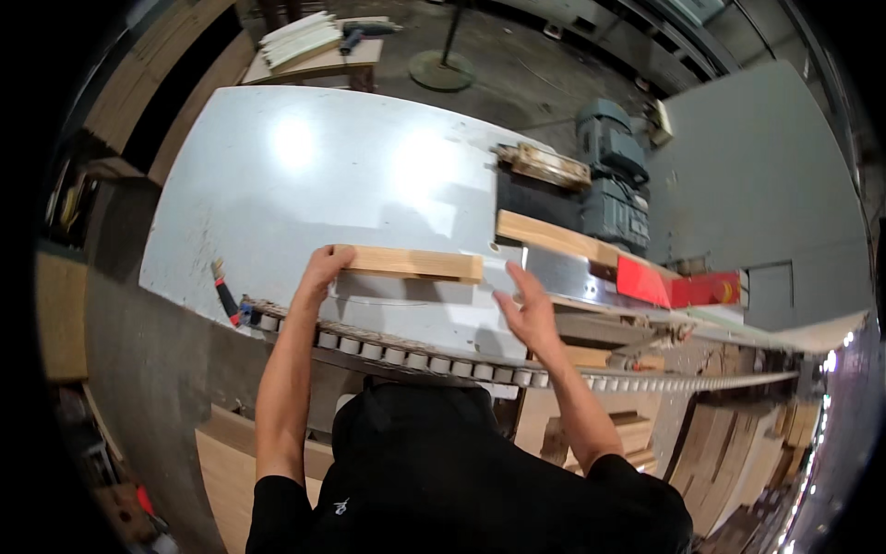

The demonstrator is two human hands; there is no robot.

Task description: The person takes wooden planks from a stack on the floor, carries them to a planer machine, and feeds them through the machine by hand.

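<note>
A short pale wooden block (415, 263) is held over the white tabletop (249, 203). My left hand (325, 270) grips its left end, thumb and fingers closed round it. Just past the block's right end, my right hand (528, 307) has its thumb and fingers apart with nothing between them. To the right of that hand is a metal fence (565, 273), with a longer wooden strip (554, 237) along its far side. A red guard (646, 282) covers part of the machine further right.
A roller rail (415, 358) runs along the table's near edge. A brush with a red and black handle (224, 294) lies at the left. Grey motors (614, 175) stand at the back right. Stacked boards (724, 457) are below right, and a small bench (318, 65) stands behind.
</note>
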